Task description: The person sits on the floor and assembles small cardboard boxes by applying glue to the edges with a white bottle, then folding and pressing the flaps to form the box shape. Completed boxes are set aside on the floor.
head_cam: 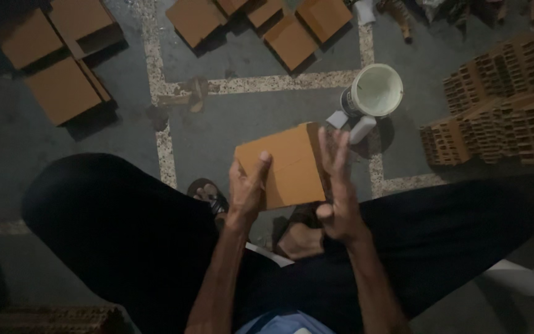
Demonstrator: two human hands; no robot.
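Between the knees of a seated person, over a grey floor (230, 124) crossed by speckled pale strips, a flat brown cardboard box (285, 167) is held up in both hands. Left hand (246, 192) grips its near left edge, thumb laid over the top face, fingers tucked beneath. Right hand (339, 192) stands flat against the box's right side, fingers stretched straight and pressing, not curled around anything. So: left grasping, right open-palmed and pushing on the side wall.

My read is that the step in hand is shaping or closing this box, squaring its side against the palm. Whatever comes next calls for a steady left grip while the right palm keeps even pressure along that edge, so the panel sits flush rather than bowing.

Just beyond the box on the floor stands a white bucket (376, 89), with a small white bottle (361, 128) lying beside it. Finished-looking brown boxes (63, 89) lie scattered at the far left and more boxes (292, 40) along the top. Stacked at the right are ridged brown cardboard dividers (495, 105). A sandalled foot (208, 195) shows under the left hand.
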